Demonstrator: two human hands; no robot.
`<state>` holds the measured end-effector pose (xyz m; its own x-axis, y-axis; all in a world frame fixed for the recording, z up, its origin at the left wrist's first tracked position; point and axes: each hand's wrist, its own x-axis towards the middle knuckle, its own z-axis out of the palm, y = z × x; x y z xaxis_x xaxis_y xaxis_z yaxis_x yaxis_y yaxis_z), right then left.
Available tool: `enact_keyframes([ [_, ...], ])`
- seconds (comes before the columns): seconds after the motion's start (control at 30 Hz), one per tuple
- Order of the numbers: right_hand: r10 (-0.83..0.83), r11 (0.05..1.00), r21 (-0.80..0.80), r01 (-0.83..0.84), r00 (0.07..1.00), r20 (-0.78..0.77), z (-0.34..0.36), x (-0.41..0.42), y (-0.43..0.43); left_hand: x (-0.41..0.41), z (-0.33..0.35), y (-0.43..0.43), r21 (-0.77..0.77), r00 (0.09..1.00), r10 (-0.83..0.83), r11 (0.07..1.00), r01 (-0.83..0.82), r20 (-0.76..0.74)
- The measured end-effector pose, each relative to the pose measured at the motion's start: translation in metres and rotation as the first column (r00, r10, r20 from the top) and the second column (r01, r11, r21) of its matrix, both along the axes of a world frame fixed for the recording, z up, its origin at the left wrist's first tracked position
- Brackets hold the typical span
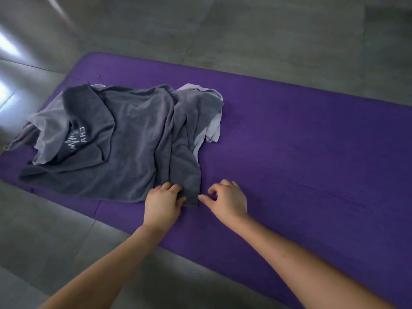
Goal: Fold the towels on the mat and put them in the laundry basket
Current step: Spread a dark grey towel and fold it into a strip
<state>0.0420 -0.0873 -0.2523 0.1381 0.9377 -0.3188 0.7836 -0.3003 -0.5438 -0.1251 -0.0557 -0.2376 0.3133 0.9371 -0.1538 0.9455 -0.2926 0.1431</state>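
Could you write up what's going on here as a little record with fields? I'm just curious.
Surface: purple mat on a grey floor
Towels: dark towel crumpled on top of a pale towel, both unfolded
Hands: left hand grips the dark towel near its front corner; right hand has curled fingers beside that corner, contact unclear
Basket: not in view
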Motion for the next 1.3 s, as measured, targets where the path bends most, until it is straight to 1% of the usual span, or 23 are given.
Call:
enact_keyframes([
  [0.07, -0.027, 1.000, 0.005, 0.027, 0.999, -0.047, -0.003, -0.009, 0.005, -0.002, 0.004, 0.005, 0.029, 0.996, -0.010, 1.000, 0.008, 0.091],
  [0.13, -0.104, 0.994, -0.053, 0.095, 0.977, -0.187, 0.003, -0.015, 0.008, 0.002, 0.018, 0.007, 0.041, 0.985, -0.009, 0.999, 0.002, 0.173],
  [0.2, -0.219, 0.975, -0.101, 0.196, 0.909, -0.354, 0.018, -0.011, 0.010, 0.014, 0.039, 0.005, 0.049, 0.974, -0.055, 0.998, 0.045, 0.222],
  [0.23, -0.272, 0.962, -0.094, 0.256, 0.872, -0.407, 0.029, -0.005, 0.012, 0.023, 0.052, 0.004, 0.050, 0.969, -0.058, 0.998, 0.048, 0.240],
  [0.27, -0.306, 0.949, -0.068, 0.307, 0.854, -0.421, 0.042, 0.003, 0.012, 0.033, 0.064, 0.003, 0.054, 0.963, -0.053, 0.998, 0.040, 0.262],
  [0.3, -0.313, 0.943, -0.016, 0.333, 0.867, -0.388, 0.053, 0.014, 0.009, 0.043, 0.073, 0.000, 0.056, 0.955, -0.047, 0.998, 0.032, 0.294],
  [0.37, -0.302, 0.937, 0.092, 0.336, 0.916, -0.265, 0.075, 0.042, -0.005, 0.066, 0.088, -0.007, 0.030, 0.935, -0.050, 0.999, 0.043, 0.350],
  [0.47, -0.251, 0.952, 0.150, 0.265, 0.962, -0.106, 0.100, 0.099, -0.029, 0.099, 0.104, -0.008, 0.027, 0.915, -0.153, 0.988, 0.154, 0.374],
  [0.53, -0.229, 0.964, 0.147, 0.222, 0.973, 0.030, 0.109, 0.136, -0.048, 0.115, 0.111, -0.008, 0.068, 0.908, -0.227, 0.974, 0.217, 0.352],
  [0.63, -0.227, 0.966, 0.171, 0.195, 0.955, 0.191, 0.118, 0.187, -0.079, 0.131, 0.119, -0.016, 0.140, 0.917, -0.287, 0.956, 0.257, 0.277],
  [0.77, -0.271, 0.956, 0.217, 0.199, 0.882, 0.384, 0.123, 0.260, -0.138, 0.163, 0.132, -0.048, 0.133, 0.930, -0.312, 0.948, 0.291, 0.194],
  [0.87, -0.304, 0.951, 0.231, 0.206, 0.763, 0.571, 0.120, 0.331, -0.199, 0.208, 0.141, -0.072, 0.109, 0.910, -0.407, 0.911, 0.398, 0.078],
  [0.97, -0.359, 0.932, 0.222, 0.286, 0.654, 0.666, 0.121, 0.407, -0.275, 0.266, 0.146, -0.093, 0.053, 0.871, -0.491, 0.869, 0.491, -0.020],
  [1.0, -0.363, 0.928, 0.207, 0.309, 0.629, 0.688, 0.122, 0.429, -0.302, 0.287, 0.148, -0.101, 0.029, 0.853, -0.520, 0.853, 0.521, -0.050],
  [1.03, -0.318, 0.931, 0.119, 0.345, 0.605, 0.730, 0.124, 0.446, -0.329, 0.307, 0.149, -0.109, 0.004, 0.831, -0.550, 0.833, 0.553, -0.082],
  [1.07, -0.212, 0.929, -0.021, 0.368, 0.580, 0.786, 0.123, 0.459, -0.352, 0.328, 0.149, -0.118, -0.015, 0.802, -0.587, 0.808, 0.589, -0.115],
  [1.1, -0.082, 0.888, -0.192, 0.418, 0.555, 0.828, 0.122, 0.470, -0.370, 0.347, 0.150, -0.126, -0.031, 0.766, -0.625, 0.777, 0.628, -0.147],
  [1.13, 0.034, 0.842, -0.329, 0.428, 0.566, 0.824, 0.118, 0.483, -0.388, 0.370, 0.149, -0.135, -0.045, 0.727, -0.664, 0.743, 0.668, -0.178],
  [1.17, 0.125, 0.773, -0.474, 0.423, 0.630, 0.767, 0.116, 0.491, -0.399, 0.391, 0.148, -0.142, -0.057, 0.697, -0.688, 0.718, 0.693, -0.201],
  [1.2, 0.147, 0.730, -0.545, 0.413, 0.684, 0.714, 0.115, 0.497, -0.403, 0.409, 0.147, -0.148, -0.066, 0.685, -0.696, 0.710, 0.701, -0.216],
  [1.23, 0.115, 0.735, -0.537, 0.413, 0.705, 0.700, 0.114, 0.501, -0.403, 0.426, 0.143, -0.152, -0.072, 0.686, -0.693, 0.713, 0.697, -0.222],
  [1.27, 0.075, 0.780, -0.473, 0.410, 0.689, 0.721, 0.111, 0.507, -0.399, 0.441, 0.138, -0.155, -0.072, 0.696, -0.683, 0.723, 0.687, -0.223],
  [1.3, 0.016, 0.839, -0.366, 0.402, 0.656, 0.755, 0.108, 0.513, -0.392, 0.455, 0.132, -0.158, -0.069, 0.711, -0.668, 0.738, 0.672, -0.218],
])
